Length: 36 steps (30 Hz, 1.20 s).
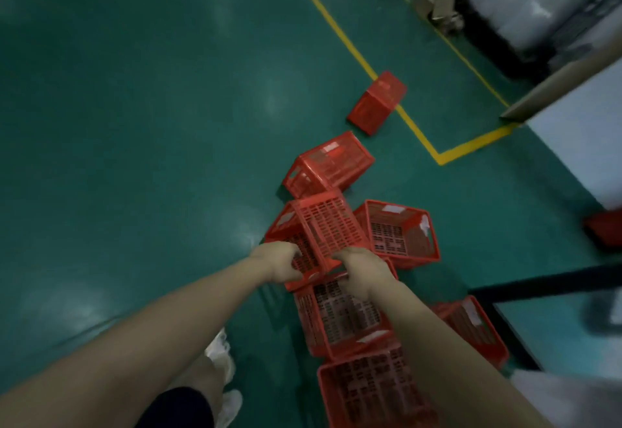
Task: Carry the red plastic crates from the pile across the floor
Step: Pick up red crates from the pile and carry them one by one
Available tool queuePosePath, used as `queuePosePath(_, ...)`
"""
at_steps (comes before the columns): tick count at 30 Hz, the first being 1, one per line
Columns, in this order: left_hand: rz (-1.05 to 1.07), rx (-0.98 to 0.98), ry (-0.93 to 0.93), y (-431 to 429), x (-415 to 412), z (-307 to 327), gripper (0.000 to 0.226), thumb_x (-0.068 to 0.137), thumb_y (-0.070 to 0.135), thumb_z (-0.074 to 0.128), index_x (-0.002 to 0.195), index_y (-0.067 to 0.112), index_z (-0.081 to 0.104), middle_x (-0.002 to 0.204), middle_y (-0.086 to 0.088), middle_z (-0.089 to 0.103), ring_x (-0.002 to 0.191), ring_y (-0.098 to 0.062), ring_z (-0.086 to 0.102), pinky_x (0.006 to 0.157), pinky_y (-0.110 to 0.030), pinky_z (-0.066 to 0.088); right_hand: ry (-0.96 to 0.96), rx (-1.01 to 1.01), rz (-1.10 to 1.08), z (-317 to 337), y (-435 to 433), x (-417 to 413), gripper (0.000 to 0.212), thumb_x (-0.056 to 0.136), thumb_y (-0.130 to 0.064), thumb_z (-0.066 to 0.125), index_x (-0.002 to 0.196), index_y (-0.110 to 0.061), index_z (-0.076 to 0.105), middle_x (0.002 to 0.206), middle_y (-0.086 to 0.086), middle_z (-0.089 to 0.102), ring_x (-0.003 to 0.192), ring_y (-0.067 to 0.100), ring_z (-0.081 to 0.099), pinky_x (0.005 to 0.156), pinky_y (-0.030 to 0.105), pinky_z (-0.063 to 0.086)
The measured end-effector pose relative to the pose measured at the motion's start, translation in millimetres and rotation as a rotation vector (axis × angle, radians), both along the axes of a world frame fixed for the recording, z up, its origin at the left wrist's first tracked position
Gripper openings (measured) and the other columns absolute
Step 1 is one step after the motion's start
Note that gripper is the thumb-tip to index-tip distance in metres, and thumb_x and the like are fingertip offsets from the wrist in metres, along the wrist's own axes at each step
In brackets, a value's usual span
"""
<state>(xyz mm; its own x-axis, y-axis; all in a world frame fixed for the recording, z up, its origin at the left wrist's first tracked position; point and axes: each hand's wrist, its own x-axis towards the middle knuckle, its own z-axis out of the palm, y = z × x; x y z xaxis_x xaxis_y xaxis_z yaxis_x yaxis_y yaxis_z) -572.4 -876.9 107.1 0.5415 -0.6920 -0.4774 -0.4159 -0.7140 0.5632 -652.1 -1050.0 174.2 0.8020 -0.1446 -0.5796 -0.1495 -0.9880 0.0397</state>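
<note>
1. The green floor (134, 125) spreads wide on the left, and I judge it to be the ground the crates must cross. A white shoe (220, 350) stands just beside the pile (370, 390).
2. The left hand (281, 261) grips the near-left edge of the tilted crate (319, 225), its fingers curled over the rim.
3. The tilted crate sits in the middle of the pile with a slatted face turned upward. Its near edge leans on the lower crate (343, 320).
4. The right hand (361, 271) holds the near-right corner of the same crate. Its fingers curl round the edge, and their tips are hidden.
5. Just to the right stands an upright crate (400, 236), close against the held one. A crate on its side (328, 163) lies beyond, and a far crate (377, 103) rests on the yellow line (336, 24), well apart from the pile.
6. Judgement: this is the pick-up, with the grip taken and the lift not yet made. The next move calls for raising the crate clear of the one below and of its right-hand neighbour. The person then needs to level it and turn left onto open floor without catching the crates near the feet.
</note>
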Motion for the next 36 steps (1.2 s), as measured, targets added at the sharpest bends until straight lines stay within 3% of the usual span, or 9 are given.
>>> queuePosePath(5, 0.149, 0.011, 0.117, -23.8, 25.5, -48.1, 0.047, 0.085, 0.046, 0.061, 0.127, 0.025, 0.058, 0.127, 0.005, 0.061, 0.118, -0.017, 0.056, 0.091, -0.028, 0.047, 0.088, -0.006, 0.192, -44.8, -32.5, 53.8, 0.054, 0.085, -0.019, 0.057, 0.139, -0.027, 0.049, 0.141, 0.002, 0.048, 0.132, 0.024, 0.041, 0.111, 0.034, 0.029)
queuePosePath(9, 0.224, 0.015, 0.232, -42.5, 32.8, -85.3, 0.047, 0.085, 0.045, 0.061, 0.128, 0.027, 0.056, 0.128, 0.005, 0.061, 0.118, -0.015, 0.056, 0.089, -0.027, 0.046, 0.151, 0.018, 0.267, -83.5, -55.4, 82.3, 0.042, 0.089, -0.023, 0.057, 0.131, -0.024, 0.055, 0.136, 0.002, 0.051, 0.128, 0.024, 0.043, 0.108, 0.034, 0.034)
queuePosePath(13, 0.3, 0.015, 0.318, -56.4, 31.5, -123.0, 0.047, 0.087, 0.042, 0.062, 0.13, 0.026, 0.055, 0.131, 0.003, 0.059, 0.121, -0.017, 0.054, 0.092, -0.027, 0.044, 0.264, 0.001, 0.344, -127.5, -67.9, 101.0, 0.048, 0.086, -0.018, 0.063, 0.133, -0.021, 0.054, 0.137, 0.004, 0.049, 0.128, 0.027, 0.043, 0.105, 0.036, 0.04)
queuePosePath(18, 0.424, 0.016, 0.43, -67.7, 28.4, -179.0, 0.047, 0.089, 0.041, 0.06, 0.132, 0.025, 0.054, 0.134, 0.003, 0.057, 0.122, -0.017, 0.053, 0.097, -0.031, 0.046, 0.391, -0.026, 0.579, -191.0, -78.1, 115.0, 0.06, 0.089, -0.014, 0.056, 0.145, -0.026, 0.039, 0.144, 0.005, 0.045, 0.139, 0.022, 0.034, 0.121, 0.04, 0.013)
queuePosePath(23, 0.524, 0.011, 0.489, -93.4, 20.9, -242.6, 0.048, 0.09, 0.039, 0.059, 0.135, 0.025, 0.052, 0.136, 0.004, 0.056, 0.123, -0.017, 0.053, 0.098, -0.033, 0.046, 0.522, -0.163, 0.867, -265.8, -105.3, 126.6, 0.065, 0.095, -0.025, 0.052, 0.153, -0.018, 0.024, 0.155, 0.006, 0.034, 0.148, 0.021, 0.016, 0.121, 0.047, -0.004)
queuePosePath(26, 0.578, 0.022, 0.527, -107.8, 9.0, -275.2, 0.051, 0.09, 0.04, 0.06, 0.138, 0.024, 0.05, 0.137, 0.003, 0.055, 0.124, -0.017, 0.053, 0.099, -0.034, 0.045, 0.571, -0.281, 1.068, -305.7, -118.4, 125.2, 0.062, 0.096, -0.028, 0.048, 0.153, -0.017, 0.026, 0.157, 0.005, 0.03, 0.149, 0.023, 0.011, 0.117, 0.053, -0.014)
queuePosePath(29, 0.62, 0.04, 0.558, -116.9, -3.8, -296.3, 0.052, 0.089, 0.042, 0.06, 0.137, 0.025, 0.05, 0.137, 0.002, 0.055, 0.124, -0.018, 0.052, 0.1, -0.034, 0.045, 0.623, -0.454, 1.26, -335.3, -126.8, 121.3, 0.061, 0.095, -0.045, 0.049, 0.15, -0.025, 0.034, 0.161, 0.002, 0.019, 0.15, 0.028, -0.001, 0.105, 0.063, -0.025)
queuePosePath(32, 0.649, 0.049, 0.572, -126.3, -13.0, -306.5, 0.051, 0.089, 0.041, 0.059, 0.137, 0.025, 0.05, 0.137, 0.002, 0.055, 0.124, -0.019, 0.051, 0.099, -0.034, 0.044, 0.643, -0.561, 1.371, -353.0, -135.4, 118.9, 0.06, 0.094, -0.053, 0.047, 0.149, -0.031, 0.036, 0.163, 0.001, 0.011, 0.149, 0.033, -0.011, 0.1, 0.07, -0.027)
queuePosePath(36, 0.673, 0.06, 0.562, -139.4, -16.5, -309.6, 0.051, 0.089, 0.04, 0.059, 0.138, 0.026, 0.049, 0.137, 0.002, 0.055, 0.125, -0.019, 0.051, 0.1, -0.032, 0.043, 0.609, -0.54, 1.381, -360.4, -139.4, 117.7, 0.059, 0.092, -0.05, 0.053, 0.146, -0.03, 0.041, 0.16, 0.002, 0.024, 0.149, 0.033, 0.001, 0.097, 0.072, -0.028)
